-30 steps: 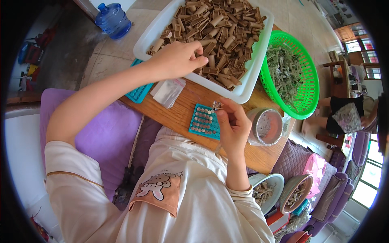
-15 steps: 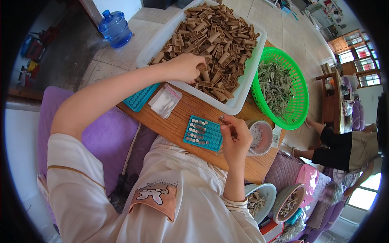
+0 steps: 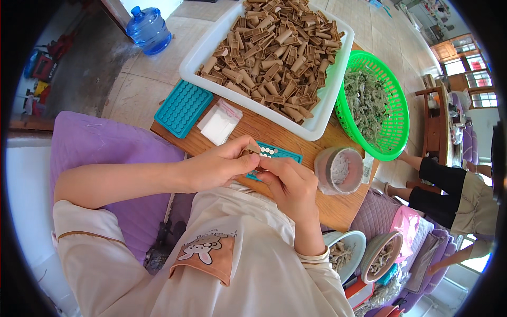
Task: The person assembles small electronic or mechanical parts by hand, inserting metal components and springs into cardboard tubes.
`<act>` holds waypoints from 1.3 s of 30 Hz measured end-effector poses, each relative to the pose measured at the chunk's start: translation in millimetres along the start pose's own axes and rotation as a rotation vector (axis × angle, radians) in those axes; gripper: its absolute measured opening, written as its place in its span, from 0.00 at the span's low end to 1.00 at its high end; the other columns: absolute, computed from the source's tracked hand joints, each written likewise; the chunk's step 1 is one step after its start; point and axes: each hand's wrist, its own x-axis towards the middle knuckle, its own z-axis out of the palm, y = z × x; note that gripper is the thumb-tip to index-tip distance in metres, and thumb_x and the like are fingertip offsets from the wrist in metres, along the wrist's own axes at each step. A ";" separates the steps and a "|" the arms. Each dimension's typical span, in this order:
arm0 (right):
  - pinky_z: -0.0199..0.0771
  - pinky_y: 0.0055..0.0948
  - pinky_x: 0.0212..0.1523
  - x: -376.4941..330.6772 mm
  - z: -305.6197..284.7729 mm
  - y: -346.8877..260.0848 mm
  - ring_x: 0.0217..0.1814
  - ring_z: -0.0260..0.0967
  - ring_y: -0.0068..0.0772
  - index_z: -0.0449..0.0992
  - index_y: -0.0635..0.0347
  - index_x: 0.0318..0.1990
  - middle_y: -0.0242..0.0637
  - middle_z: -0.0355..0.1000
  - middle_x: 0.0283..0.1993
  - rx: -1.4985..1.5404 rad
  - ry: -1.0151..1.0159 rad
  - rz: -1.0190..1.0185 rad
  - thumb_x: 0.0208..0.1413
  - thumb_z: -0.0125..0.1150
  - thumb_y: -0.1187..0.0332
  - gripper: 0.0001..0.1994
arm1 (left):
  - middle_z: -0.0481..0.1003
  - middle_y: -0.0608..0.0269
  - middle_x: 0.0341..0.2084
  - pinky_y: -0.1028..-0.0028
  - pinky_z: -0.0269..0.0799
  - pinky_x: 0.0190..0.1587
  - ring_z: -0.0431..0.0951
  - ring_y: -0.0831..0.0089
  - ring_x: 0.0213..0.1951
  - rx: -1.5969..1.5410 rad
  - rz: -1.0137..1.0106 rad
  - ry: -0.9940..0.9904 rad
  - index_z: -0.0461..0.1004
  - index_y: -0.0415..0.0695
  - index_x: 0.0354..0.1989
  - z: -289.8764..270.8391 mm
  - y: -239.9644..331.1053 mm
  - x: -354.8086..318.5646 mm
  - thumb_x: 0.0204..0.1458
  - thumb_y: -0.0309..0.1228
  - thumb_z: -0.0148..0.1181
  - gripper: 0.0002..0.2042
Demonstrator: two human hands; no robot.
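My two hands meet over the near part of the wooden table. Between the thumb and fingers of my left hand point(image 3: 228, 165) is a small brown plastic piece point(image 3: 250, 151), mostly covered by the fingers. My right hand point(image 3: 291, 186) is closed, its fingertips pressed against that piece; whatever else it pinches is hidden. Below and behind the hands lies a teal grid tray point(image 3: 285, 154) with small round silvery discs point(image 3: 268, 151) in some of its pockets. Beyond them stands a white bin point(image 3: 185, 70) heaped with brown half-round plastic pieces point(image 3: 274, 63).
A second teal tray point(image 3: 184, 108) and clear plastic bags point(image 3: 219, 124) lie to the left. On the right are a tub with whitish contents point(image 3: 323, 174) and a green basket point(image 3: 400, 119) of small clear-and-grey parts. Two bowls point(image 3: 359, 248) stand lower right. Another person point(image 3: 449, 195) is farther right.
My left hand has come back from the bin of brown pieces, carrying one to my right hand. My right hand has moved left and nearer, now partly covering the teal tray.
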 end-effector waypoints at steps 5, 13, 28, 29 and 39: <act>0.66 0.24 0.21 0.2 4.9 -1.1 0.24 0.68 0.31 0.72 0.62 0.33 0.36 0.70 0.25 -0.015 0.101 0.017 0.37 0.62 0.75 0.11 | 0.57 0.74 0.19 0.85 0.48 0.20 0.53 0.87 0.20 -0.149 -0.038 -0.031 0.58 0.50 0.37 -2.1 -2.4 1.9 0.55 0.38 0.39 0.07; 0.62 0.14 0.22 -0.7 13.7 -3.7 0.22 0.64 0.20 0.72 0.64 0.35 0.35 0.69 0.27 0.119 0.255 0.238 0.38 0.61 0.80 0.12 | 0.59 0.72 0.21 0.83 0.53 0.21 0.56 0.84 0.20 -0.374 0.088 -0.007 0.61 0.47 0.40 -9.8 0.6 3.3 0.56 0.43 0.31 0.15; 0.54 0.13 0.18 9.1 38.3 -10.9 0.18 0.56 0.15 0.69 0.67 0.29 0.34 0.66 0.22 0.306 0.661 0.150 0.39 0.58 0.83 0.08 | 0.66 0.54 0.44 0.74 0.63 0.48 0.67 0.73 0.46 0.279 0.525 0.171 0.56 0.38 0.47 1.3 3.4 2.3 0.53 0.31 0.44 0.15; 0.54 0.13 0.18 8.3 39.8 -10.8 0.18 0.56 0.15 0.69 0.67 0.29 0.34 0.66 0.22 0.305 0.662 0.154 0.39 0.58 0.83 0.08 | 0.66 0.54 0.43 0.74 0.63 0.48 0.66 0.73 0.46 0.262 0.562 0.155 0.56 0.38 0.47 0.6 2.9 4.2 0.53 0.31 0.44 0.15; 0.61 0.13 0.30 5.1 49.9 -9.8 0.28 0.60 0.16 0.65 0.68 0.31 0.34 0.64 0.27 0.380 0.567 0.228 0.46 0.51 0.84 0.04 | 0.66 0.55 0.44 0.77 0.64 0.47 0.68 0.74 0.44 0.489 0.555 0.238 0.57 0.37 0.51 -2.5 7.3 0.3 0.52 0.31 0.46 0.19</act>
